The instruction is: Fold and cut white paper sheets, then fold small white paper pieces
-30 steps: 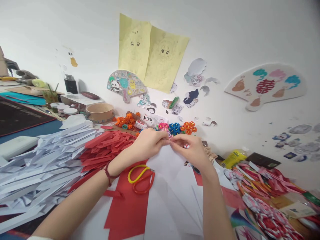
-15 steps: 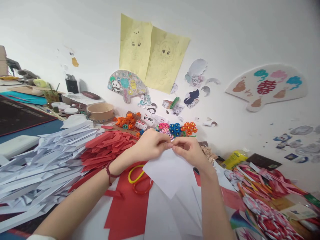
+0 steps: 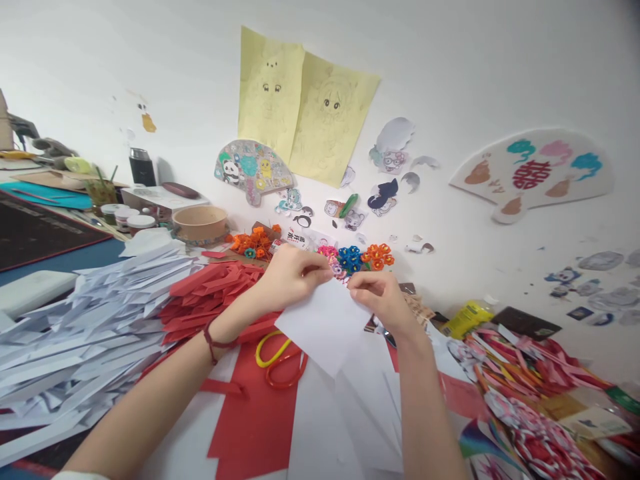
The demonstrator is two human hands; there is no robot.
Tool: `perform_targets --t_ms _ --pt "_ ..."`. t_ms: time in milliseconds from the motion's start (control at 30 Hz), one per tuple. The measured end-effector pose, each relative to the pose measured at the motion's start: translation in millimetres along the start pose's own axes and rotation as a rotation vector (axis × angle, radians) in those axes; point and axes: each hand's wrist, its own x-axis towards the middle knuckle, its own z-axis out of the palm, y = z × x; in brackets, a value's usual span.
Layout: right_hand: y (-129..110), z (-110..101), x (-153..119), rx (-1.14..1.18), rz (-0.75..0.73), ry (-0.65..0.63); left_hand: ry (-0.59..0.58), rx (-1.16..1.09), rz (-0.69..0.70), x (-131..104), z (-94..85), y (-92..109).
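A square sheet of white paper (image 3: 323, 327) is held up in front of me, one corner pointing down. My left hand (image 3: 295, 277) pinches its upper corner between thumb and fingers. At the upper right edge of the sheet, my right hand (image 3: 380, 297) is closed, thumb against fingertips, with the paper's edge at the fingers. Beneath lie more white sheets (image 3: 320, 427) and red paper (image 3: 255, 420). Scissors with yellow and red handles (image 3: 286, 370) rest on the red paper, their blades hidden under the white sheets.
Folded white paper strips (image 3: 100, 333) pile up at left, beside folded red strips (image 3: 215, 293). Beaded flowers (image 3: 350, 260) stand behind my hands. A yellow bottle (image 3: 467, 319) and bundled ribbons (image 3: 540, 373) lie at right. The wall (image 3: 450, 67) rises close behind the table.
My hands have moved apart. The left hand has shifted left with the white paper, and the right hand has moved slightly right and down along its edge.
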Motion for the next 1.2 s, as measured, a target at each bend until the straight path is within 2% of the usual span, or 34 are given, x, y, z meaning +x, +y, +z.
perform_targets --t_ms 200,333,433,533,667,767,1200 --pt "1 -5 -1 -0.018 0.001 0.031 0.062 0.038 -0.016 1 -16.7 -6" --pt "8 -18 -4 -0.051 0.007 0.057 0.116 0.046 -0.04 0 -25.6 -12" --pt "12 -27 -6 -0.083 -0.016 0.177 0.156 0.036 -0.063 0 -33.4 -14" --pt "10 -23 -5 -0.086 -0.057 0.259 0.095 0.045 -0.049 0 -34.5 -10" --pt "-1 -2 -2 -0.155 -0.039 0.055 -0.069 0.086 -0.004 1 -19.4 -2" --pt "-5 10 -2 -0.204 -0.036 -0.054 -0.116 0.116 0.015 0 -7.1 1" --pt "0 14 0 -0.184 -0.134 0.013 -0.106 0.083 0.012 1 -3.8 2"
